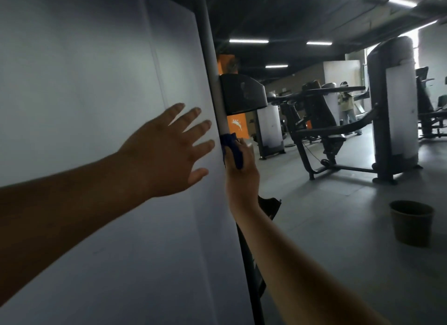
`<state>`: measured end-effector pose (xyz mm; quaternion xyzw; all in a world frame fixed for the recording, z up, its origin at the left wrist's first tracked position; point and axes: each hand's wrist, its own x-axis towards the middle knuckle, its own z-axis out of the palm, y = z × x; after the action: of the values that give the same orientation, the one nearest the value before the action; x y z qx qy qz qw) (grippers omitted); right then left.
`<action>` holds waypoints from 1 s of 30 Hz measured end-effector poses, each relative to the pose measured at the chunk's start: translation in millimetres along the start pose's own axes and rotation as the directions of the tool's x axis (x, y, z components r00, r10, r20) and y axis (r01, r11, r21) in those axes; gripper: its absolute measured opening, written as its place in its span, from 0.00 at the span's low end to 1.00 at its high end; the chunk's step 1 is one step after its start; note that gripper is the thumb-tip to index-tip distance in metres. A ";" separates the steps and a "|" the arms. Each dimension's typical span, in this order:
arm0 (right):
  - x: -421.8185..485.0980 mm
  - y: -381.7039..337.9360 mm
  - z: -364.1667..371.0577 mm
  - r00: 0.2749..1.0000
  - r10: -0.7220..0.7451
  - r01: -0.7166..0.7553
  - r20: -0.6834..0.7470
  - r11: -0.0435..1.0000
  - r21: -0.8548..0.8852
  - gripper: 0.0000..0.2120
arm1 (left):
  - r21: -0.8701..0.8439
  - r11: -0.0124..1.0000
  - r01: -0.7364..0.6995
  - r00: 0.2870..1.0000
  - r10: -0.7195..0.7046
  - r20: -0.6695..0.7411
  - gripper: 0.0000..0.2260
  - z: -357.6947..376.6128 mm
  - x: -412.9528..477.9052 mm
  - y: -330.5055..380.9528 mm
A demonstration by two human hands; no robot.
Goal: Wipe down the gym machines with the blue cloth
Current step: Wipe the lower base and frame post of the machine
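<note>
**gymrat22:** where were the hands?

**mop_guy:** left hand [164,153] was flat on the machine's white panel [96,82], grip apart, fingers spread. right hand [240,170] had its grip clamped on the blue cloth [233,150], pressed against the panel's right edge, just under a black housing [242,96].

**gymrat22:** behind that?

**mop_guy:** brown bucket [411,222] on the floor [326,216], other machines [391,107] further back.

My one head camera is looking straight forward, sitting very close to the white machine panel [96,82] that is filling the left of the frame; the right side is opening onto the gym floor [326,216] farther off.
</note>
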<state>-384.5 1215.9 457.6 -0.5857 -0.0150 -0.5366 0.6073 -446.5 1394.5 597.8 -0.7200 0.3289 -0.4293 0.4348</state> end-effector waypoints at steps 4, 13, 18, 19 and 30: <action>24.2 -13.5 8.9 0.994 -0.080 0.075 -0.071 0.995 -0.070 0.13 | -0.035 0.999 0.018 1.000 -0.018 -0.010 0.36 -0.3 -0.9 1.9; 15.7 -6.5 3.9 0.992 -0.124 0.119 -0.038 0.985 -0.121 0.16 | -0.020 1.000 0.013 1.000 -0.013 -0.003 0.36 2.2 0.1 2.1; 38.1 -11.8 9.2 0.992 -0.115 0.105 -0.050 0.979 -0.175 0.16 | -0.013 1.000 0.008 1.000 -0.008 -0.001 0.36 1.9 0.7 2.9; 49.0 -17.7 13.7 0.991 -0.120 0.106 -0.060 0.976 -0.190 0.16 | -0.010 1.000 0.008 1.000 -0.008 0.000 0.36 1.6 0.5 2.7; -32.0 17.6 -13.0 1.000 -0.007 0.004 -0.016 0.992 -0.122 0.12 | -0.012 0.999 0.037 0.999 -0.037 -0.032 0.36 7.9 -2.3 11.6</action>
<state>-394.2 1222.1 420.7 -0.6173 0.0214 -0.5430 0.5689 -441.6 1394.5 584.5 -0.7214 0.3249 -0.4469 0.4176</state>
